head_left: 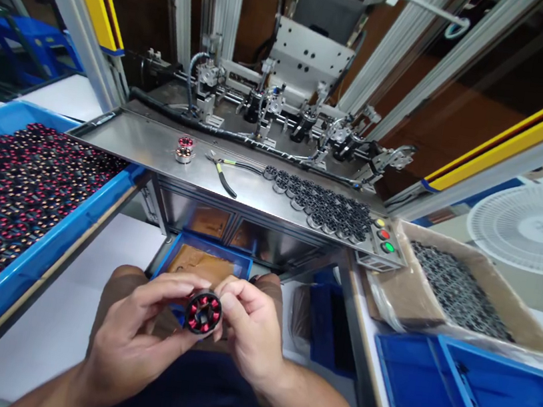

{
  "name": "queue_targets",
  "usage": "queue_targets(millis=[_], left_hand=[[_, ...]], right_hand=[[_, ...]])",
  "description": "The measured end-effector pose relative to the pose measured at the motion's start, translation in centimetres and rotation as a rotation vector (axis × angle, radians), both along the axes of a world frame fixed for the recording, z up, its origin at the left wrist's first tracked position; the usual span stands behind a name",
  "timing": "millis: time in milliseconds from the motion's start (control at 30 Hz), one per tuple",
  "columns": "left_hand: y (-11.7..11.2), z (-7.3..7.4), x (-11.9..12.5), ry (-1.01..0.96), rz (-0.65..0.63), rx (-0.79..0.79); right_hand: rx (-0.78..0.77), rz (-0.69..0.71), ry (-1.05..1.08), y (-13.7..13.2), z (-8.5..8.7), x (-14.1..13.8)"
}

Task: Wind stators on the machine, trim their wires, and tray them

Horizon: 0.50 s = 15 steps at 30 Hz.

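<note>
A round motor stator [204, 313] with red wire coils and a black rim is held above my lap, its open face turned up toward me. My left hand [144, 320] grips it between thumb and fingers from the left. At its right edge, the thumb and fingertips of my right hand [254, 329] are pinched together against the rim; whether a wire end lies between them is too small to tell. Beyond my hands, two stacked stators [184, 151], one red and one copper-coloured, stand on the metal ledge beside side cutters [224, 173] with black and yellow handles.
Several black ring-shaped parts [322, 204] cover the ledge's right side, near coloured push buttons [386, 236]. Behind is a machine with fixtures [264, 108]. A blue bin [69, 236] of wound stators stands left; a carton [400, 296], blue trays [408, 384] and a fan [541, 224] stand right.
</note>
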<state>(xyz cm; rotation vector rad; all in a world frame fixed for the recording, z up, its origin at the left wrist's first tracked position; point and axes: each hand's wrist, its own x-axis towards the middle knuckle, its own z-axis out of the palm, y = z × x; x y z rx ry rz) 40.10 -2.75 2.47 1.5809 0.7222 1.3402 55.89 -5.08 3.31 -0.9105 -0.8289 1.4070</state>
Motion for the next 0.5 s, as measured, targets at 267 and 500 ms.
queue_targets(millis=[267, 500], left_hand=[[-0.2, 0.0, 0.0, -0.02, -0.047, 0.003], [0.0, 1.0, -0.1, -0.219, -0.199, -0.247]], right_hand=[[0.068, -0.038, -0.077, 0.1, 0.6, -0.1], [0.593, -0.252, -0.631, 0.4, 2.5, 1.5]])
